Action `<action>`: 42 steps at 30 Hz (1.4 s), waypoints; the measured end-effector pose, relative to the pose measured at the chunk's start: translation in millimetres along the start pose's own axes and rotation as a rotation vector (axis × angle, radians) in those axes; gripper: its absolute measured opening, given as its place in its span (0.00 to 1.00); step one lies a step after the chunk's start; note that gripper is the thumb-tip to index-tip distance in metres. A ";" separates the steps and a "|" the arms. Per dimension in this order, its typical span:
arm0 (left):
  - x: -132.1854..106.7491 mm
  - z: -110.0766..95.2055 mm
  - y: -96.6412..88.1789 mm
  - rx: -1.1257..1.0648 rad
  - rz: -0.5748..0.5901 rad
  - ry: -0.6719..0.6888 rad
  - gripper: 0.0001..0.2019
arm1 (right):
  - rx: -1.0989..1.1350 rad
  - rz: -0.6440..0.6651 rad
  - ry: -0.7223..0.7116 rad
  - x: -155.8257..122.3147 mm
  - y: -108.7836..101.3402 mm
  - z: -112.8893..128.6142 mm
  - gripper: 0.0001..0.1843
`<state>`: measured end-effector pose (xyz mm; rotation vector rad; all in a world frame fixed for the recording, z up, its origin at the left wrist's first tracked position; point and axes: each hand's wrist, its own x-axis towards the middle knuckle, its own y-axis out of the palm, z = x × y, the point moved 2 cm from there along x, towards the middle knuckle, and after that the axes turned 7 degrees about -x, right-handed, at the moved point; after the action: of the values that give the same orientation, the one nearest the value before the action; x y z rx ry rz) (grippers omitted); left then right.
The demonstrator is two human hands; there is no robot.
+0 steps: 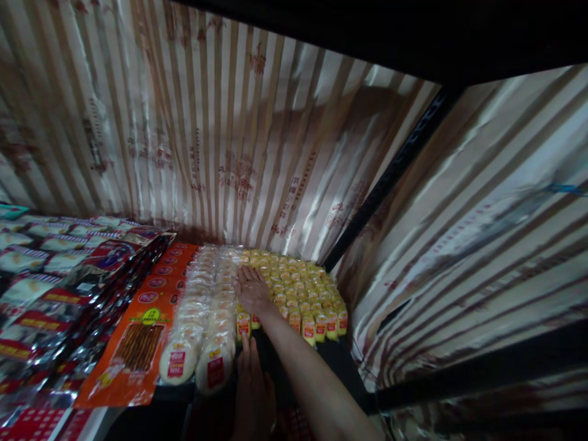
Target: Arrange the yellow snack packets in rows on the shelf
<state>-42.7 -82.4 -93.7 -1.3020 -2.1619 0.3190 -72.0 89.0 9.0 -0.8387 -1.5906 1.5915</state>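
My right hand [250, 288] reaches into a dim shelf and lies flat, fingers stretched out, on top of a block of small yellow snack packets [298, 294]. It rests at the block's left edge, beside two rows of round white wrapped cakes [204, 318]. My left hand [252, 386] is lower, at the shelf's front edge. Its fingers are straight and point up at the front of the yellow packets and the nearest white cake. Neither hand grips anything.
Orange flat packs [138, 343] showing brown sticks lie left of the cakes. Red and silver packets [50, 288] are heaped at far left. Striped brown-and-white paper [229, 141] lines the back and right walls. A dark shelf [413, 30] hangs overhead.
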 end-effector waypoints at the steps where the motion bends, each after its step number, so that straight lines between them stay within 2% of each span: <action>1: -0.1 0.9 0.5 -0.004 0.005 -0.001 0.26 | -0.002 0.001 0.012 -0.1 0.2 0.5 0.30; 4: -0.3 2.2 1.1 -0.013 0.005 0.010 0.27 | -0.016 -0.021 0.022 0.0 0.3 1.6 0.30; 8: -1.0 3.5 1.6 -0.030 0.013 0.019 0.27 | -0.018 -0.080 -0.062 2.7 -2.2 -0.2 0.30; 13: -1.9 4.0 1.4 -0.036 0.028 0.028 0.28 | -0.023 0.016 -0.053 8.9 -3.1 -4.0 0.33; 20: -2.0 1.3 0.3 -0.004 0.022 0.052 0.29 | -0.022 0.006 0.007 14.4 1.4 -2.2 0.35; 27: -5.2 10.0 13.0 0.018 -0.047 0.004 0.32 | -0.035 0.001 -0.017 31.3 0.6 -6.3 0.32; 32: -7.5 17.6 15.1 -0.001 0.009 0.064 0.31 | -0.034 0.068 -0.020 36.1 0.2 -8.8 0.34; 37: -7.5 9.5 10.0 0.011 -0.062 0.043 0.30 | -0.036 0.056 0.038 35.6 0.9 -6.2 0.35; 42: -3.3 2.6 3.3 -0.002 -0.011 0.004 0.30 | -0.044 0.019 0.061 34.9 -0.3 -4.5 0.33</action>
<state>-40.7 -83.4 -98.6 -1.2904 -2.1663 0.3092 -86.6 121.0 10.7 -0.9204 -1.5839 1.5343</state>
